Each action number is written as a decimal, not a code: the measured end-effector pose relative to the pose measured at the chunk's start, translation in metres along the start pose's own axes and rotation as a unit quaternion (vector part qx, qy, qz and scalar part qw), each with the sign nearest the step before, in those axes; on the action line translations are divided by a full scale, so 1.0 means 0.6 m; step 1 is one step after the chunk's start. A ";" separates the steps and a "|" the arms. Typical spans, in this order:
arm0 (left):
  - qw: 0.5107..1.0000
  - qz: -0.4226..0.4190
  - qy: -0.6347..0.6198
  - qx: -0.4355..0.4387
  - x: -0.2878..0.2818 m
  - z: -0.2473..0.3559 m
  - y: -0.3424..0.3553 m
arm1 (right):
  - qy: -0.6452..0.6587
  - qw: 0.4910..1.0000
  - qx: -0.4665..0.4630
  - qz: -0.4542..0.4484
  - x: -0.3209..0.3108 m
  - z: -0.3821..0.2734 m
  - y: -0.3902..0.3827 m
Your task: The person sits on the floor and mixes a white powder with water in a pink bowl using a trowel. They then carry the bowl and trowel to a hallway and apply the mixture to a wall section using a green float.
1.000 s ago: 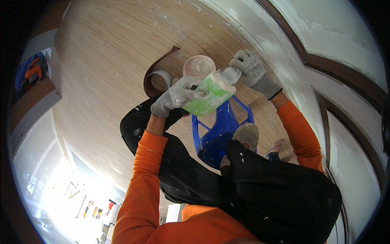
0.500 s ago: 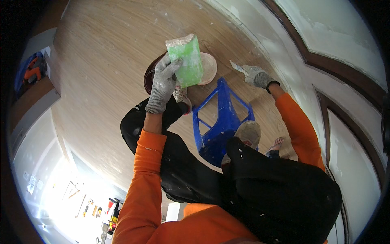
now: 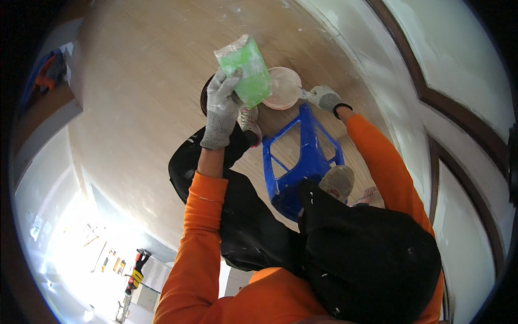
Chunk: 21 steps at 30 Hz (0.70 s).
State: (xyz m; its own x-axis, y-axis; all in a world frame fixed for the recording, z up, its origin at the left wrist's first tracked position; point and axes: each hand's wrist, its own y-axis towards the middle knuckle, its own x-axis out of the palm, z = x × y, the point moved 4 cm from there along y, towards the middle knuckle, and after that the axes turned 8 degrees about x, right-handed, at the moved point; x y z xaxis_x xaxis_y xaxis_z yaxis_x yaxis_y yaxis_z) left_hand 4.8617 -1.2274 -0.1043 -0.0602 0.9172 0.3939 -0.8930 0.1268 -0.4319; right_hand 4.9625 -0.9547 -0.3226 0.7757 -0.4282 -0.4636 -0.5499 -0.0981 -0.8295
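My gloved left hand [image 3: 220,110] grips a green plastic putty spreader [image 3: 251,75] raised over the floor. A band of pinkish-white putty lies along the spreader's far edge. My gloved right hand [image 3: 326,99] is closed around a small putty knife [image 3: 304,94], its handle mostly hidden by the fingers. The knife's blade is at the right rim of a round tub [image 3: 284,89] holding pale putty-like material; I cannot tell whether it touches the contents. The spreader covers part of the tub's left side.
A blue plastic stool [image 3: 307,156] stands between my feet. Behind my left hand shows a dark brown round container [image 3: 204,97]. White panels with brown trim [image 3: 415,65] run along the right. Far off at lower left is a person in a yellow vest [image 3: 135,279].
My right hand has moved left with the putty knife, from beside the tub to its rim. The spreader in my left hand has tilted slightly and shifted a little up in view.
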 end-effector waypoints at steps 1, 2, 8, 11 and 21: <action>1.000 0.000 -0.014 0.006 0.000 -0.003 0.002 | 0.016 1.000 0.011 -0.019 0.015 0.003 0.013; 1.000 0.001 -0.005 0.010 -0.001 -0.004 0.003 | 0.028 0.999 0.019 -0.039 0.024 -0.002 0.020; 1.000 0.013 0.005 0.012 -0.002 0.000 -0.001 | 0.110 0.987 0.051 -0.105 0.065 -0.038 0.045; 0.999 0.024 -0.032 0.006 0.012 0.003 0.003 | 0.165 0.980 0.054 -0.096 0.096 -0.028 0.070; 0.999 0.020 -0.044 -0.008 0.015 -0.003 0.005 | 0.169 0.966 0.023 -0.193 0.169 0.000 0.056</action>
State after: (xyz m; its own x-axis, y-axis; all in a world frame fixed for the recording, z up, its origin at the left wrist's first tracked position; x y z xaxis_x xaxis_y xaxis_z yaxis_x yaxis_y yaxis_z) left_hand 4.8593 -1.2183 -0.1033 -0.1348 0.8848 0.4461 -0.8823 0.0977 -0.4604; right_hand 5.0227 -1.0015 -0.3976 0.7699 -0.6382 0.0048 -0.2195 -0.2718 -0.9370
